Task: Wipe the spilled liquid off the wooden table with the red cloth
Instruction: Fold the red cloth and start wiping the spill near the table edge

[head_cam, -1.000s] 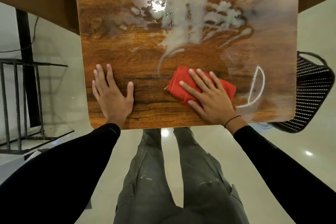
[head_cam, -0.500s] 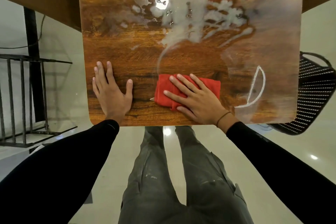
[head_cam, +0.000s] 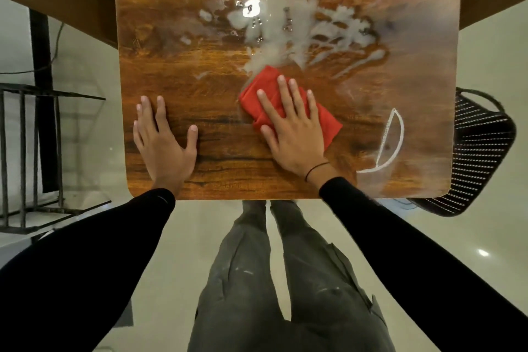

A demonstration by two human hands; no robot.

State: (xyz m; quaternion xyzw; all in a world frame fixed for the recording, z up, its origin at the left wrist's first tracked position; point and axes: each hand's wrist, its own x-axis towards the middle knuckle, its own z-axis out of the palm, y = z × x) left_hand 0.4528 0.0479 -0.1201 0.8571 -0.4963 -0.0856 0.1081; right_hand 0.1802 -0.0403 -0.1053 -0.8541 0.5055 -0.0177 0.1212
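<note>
A folded red cloth [head_cam: 263, 88] lies on the wooden table [head_cam: 217, 120], its far corner touching the near edge of the spilled liquid [head_cam: 288, 26], a pale wet patch with streaks and droplets across the far middle of the tabletop. My right hand [head_cam: 294, 128] presses flat on the cloth with fingers spread, covering most of it. My left hand [head_cam: 163, 143] rests flat on the bare wood near the front left corner, fingers apart, holding nothing.
A black mesh chair [head_cam: 483, 148] stands at the table's right side. A dark metal frame [head_cam: 31, 157] stands on the floor to the left. A white half-circle reflection [head_cam: 391, 140] shows on the table's right part. My legs are below the front edge.
My right hand has pushed the red cloth away from me and a little right, up to the edge of the spill. The left hand has stayed planted.
</note>
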